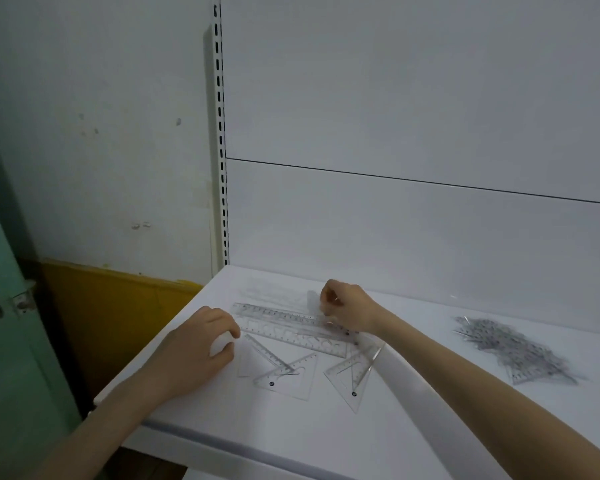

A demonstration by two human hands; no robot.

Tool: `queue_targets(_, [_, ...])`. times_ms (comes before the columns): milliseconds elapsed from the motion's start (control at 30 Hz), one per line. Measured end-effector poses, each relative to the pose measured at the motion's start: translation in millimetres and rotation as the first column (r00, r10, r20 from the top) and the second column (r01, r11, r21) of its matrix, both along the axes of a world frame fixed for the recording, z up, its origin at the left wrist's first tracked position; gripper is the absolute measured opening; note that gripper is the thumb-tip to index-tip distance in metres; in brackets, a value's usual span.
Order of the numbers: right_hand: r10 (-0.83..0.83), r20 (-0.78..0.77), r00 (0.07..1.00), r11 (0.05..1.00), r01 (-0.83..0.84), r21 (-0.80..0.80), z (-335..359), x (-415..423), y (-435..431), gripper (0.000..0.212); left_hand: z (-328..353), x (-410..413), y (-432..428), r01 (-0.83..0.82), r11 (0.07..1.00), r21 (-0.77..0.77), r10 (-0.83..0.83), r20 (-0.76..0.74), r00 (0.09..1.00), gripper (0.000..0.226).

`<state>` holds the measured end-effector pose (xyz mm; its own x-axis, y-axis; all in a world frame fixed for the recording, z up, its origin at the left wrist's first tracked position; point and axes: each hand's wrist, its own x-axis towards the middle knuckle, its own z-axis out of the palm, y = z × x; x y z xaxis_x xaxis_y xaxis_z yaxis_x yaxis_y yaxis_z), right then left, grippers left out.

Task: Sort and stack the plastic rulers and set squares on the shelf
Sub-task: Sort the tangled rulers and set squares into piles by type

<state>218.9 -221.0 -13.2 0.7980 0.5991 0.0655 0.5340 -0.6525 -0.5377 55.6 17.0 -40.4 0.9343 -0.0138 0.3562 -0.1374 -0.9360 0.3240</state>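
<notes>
scale marks on the clear rulers (291,323) and set squares (284,379), digits too blurred to read

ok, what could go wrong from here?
1. The set squares overlap loosely toward the shelf front; the left hand could sweep one off.
2. The right hand seems to pinch only one end of the long rulers, so they may fan out.
3. The pile looks tangled; clear pieces are easily missed.

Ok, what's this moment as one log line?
right hand: pinches ruler end | left hand: curled, grip unclear | set squares: loose on shelf | pile: far right
</notes>
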Motion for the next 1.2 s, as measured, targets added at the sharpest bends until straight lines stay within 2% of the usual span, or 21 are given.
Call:
queue_targets(67, [-0.059, -0.047, 0.997, 0.992, 0.064, 0.111, 6.4, -2.6, -8.0, 0.009, 1.1, 10.9, -1.8, 0.025, 1.0, -0.006, -0.025, -0.01, 1.0, 0.012])
queue_targets(133, [-0.118, -0.063, 0.991, 0.979, 0.127, 0.158, 11.4, -7.6, -23.0, 0.011, 5.0, 25.2, -10.5, 0.065, 0.997, -0.053, -0.066, -0.017, 0.998, 0.03])
queue_targets(200, [-0.153, -0.064, 0.986, 0.97, 0.162, 0.18, 14.2, -14.6, -43.4, 0.013, 10.3, 43.2, -24.0, 0.089, 0.993, -0.075, -0.097, -0.11, 0.989, 0.049])
queue_targets(333, [-0.17, -0.047, 0.984, 0.966, 0.176, 0.191, 17.9, -29.2, -84.8, 0.015, 16.2, 81.8, -48.6, 0.253, 0.962, 0.101, -0.205, -0.344, 0.916, 0.071])
queue_targets(400, [-0.18, -0.043, 0.983, 0.965, 0.185, 0.187, 19.2, -35.8, -99.1, 0.017, 16.3, 93.5, -55.2, 0.292, 0.951, 0.097, -0.229, -0.412, 0.882, 0.065])
queue_targets(467, [-0.181, -0.043, 0.983, 0.967, 0.186, 0.174, 19.3, -41.7, -108.4, 0.017, 15.5, 101.1, -56.8, 0.291, 0.956, 0.042, -0.249, -0.414, 0.876, 0.054])
queue_targets(600, [-0.169, -0.055, 0.984, 0.969, 0.176, 0.171, 16.6, -50.7, -119.8, 0.018, 11.3, 111.8, -56.3, 0.317, 0.947, 0.05, -0.287, -0.309, 0.907, 0.028])
queue_targets(767, [-0.163, -0.055, 0.985, 0.973, 0.17, 0.154, 12.5, -55.4, -127.1, 0.021, 6.3, 115.5, -57.3, 0.334, 0.941, 0.047, -0.316, -0.228, 0.921, 0.007])
queue_targets(867, [-0.175, -0.05, 0.983, 0.965, 0.181, 0.19, 12.0, -56.9, -131.2, 0.018, 11.9, 110.9, -58.8, 0.308, 0.95, 0.042, -0.298, -0.163, 0.941, 0.017])
queue_targets(933, [-0.172, -0.062, 0.983, 0.959, 0.182, 0.219, 12.4, -58.7, -134.1, 0.005, 20.6, 106.5, -62.3, 0.279, 0.96, -0.002, -0.278, -0.107, 0.955, 0.015])
queue_targets(1067, [-0.167, -0.018, 0.986, 0.964, 0.168, 0.207, 16.4, -64.6, -141.4, 0.025, 39.8, 98.7, -72.8, 0.288, 0.937, -0.198, -0.301, -0.037, 0.953, 0.013])
queue_targets(1200, [-0.215, 0.089, 0.972, 0.952, 0.188, 0.243, 19.3, -76.5, -159.4, 0.029, 50.0, 94.9, -102.3, 0.346, 0.875, -0.338, -0.379, -0.034, 0.925, 0.011])
